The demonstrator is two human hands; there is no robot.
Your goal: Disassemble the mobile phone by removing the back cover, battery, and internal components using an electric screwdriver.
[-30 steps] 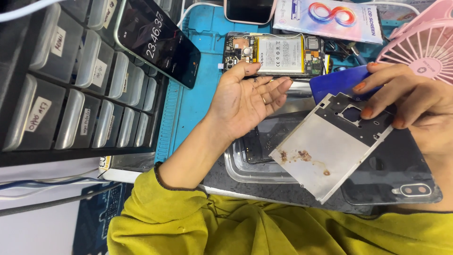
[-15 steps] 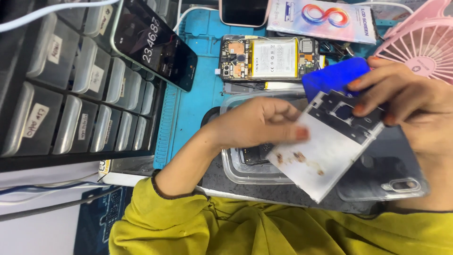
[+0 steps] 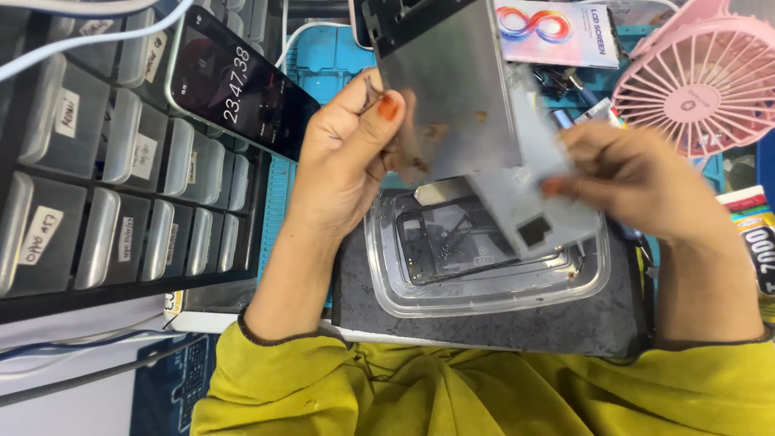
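Grey metal plate [image 3: 452, 81] pinched in left hand [image 3: 347, 153] above clear tray [image 3: 484, 299]; right hand [image 3: 638, 173] fingers grip its film [image 3: 533, 194], peeling

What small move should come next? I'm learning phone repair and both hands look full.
Probably pull apart the two held parts: the left hand grips a grey metal plate, the right hand a pale plastic sheet overlapping it, above the clear plastic tray.

Mustard-yellow sleeves with dark-edged cuffs cover both forearms, and the left hand [image 3: 347, 153] has an orange-painted thumbnail.
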